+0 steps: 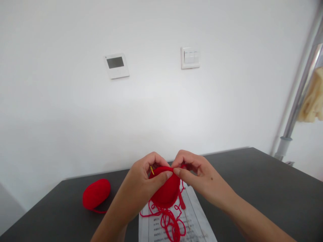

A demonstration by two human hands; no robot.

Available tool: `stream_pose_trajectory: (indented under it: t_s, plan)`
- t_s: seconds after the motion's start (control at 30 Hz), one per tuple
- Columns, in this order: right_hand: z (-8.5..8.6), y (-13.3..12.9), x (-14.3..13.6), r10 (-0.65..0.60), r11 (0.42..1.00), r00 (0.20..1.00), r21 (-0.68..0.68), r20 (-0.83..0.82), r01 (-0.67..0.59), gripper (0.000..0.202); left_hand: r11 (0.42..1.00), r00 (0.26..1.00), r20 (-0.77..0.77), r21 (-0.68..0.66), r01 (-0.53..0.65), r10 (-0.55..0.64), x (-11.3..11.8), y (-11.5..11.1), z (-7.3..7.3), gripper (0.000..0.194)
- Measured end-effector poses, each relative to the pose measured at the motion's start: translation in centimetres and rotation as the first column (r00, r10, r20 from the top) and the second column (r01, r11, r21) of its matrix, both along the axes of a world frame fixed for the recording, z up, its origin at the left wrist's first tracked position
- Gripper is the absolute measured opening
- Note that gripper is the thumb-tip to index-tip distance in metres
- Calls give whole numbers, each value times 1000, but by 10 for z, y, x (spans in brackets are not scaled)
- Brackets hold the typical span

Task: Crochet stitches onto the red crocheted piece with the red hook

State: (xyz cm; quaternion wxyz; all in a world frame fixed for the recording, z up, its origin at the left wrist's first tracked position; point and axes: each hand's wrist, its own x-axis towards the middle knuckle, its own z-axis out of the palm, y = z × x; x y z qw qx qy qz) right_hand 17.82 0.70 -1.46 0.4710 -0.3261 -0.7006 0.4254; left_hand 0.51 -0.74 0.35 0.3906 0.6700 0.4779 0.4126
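Observation:
Between my two hands is a rounded red yarn piece, held up by its top edge. My left hand pinches that edge from the left, thumb in front. My right hand pinches it just beside the left thumb, its fingertips closed on the rim. A small yellow pin-like thing shows at the piece's upper left, by my left fingers. Loose red yarn hangs in loops below, over a printed sheet. A tool with a red handle and a thin metal shaft lies on the sheet.
A red yarn ball sits on the dark table to the left, its strand running toward my left forearm. Behind stands a white wall with a panel and a switch. A metal pole rises at the right.

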Motion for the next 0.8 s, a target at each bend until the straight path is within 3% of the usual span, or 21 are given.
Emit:
stream_pose_trajectory:
  t_s: [0.2,0.4,0.8]
  plan:
    - [-2,0,1,-59,993,998,98,-2,59,10,999,997,80,-38,23,-20,3,-1,1,10]
    - [-6,-1,4,-92,991,995,94,-27,94,12,999,975,223,-39,-6,15,9,-3,4,13]
    - [-3,-1,3,-55,997,997,45,-56,57,12,999,975,222,-1,-34,33,11,-5,2,12]
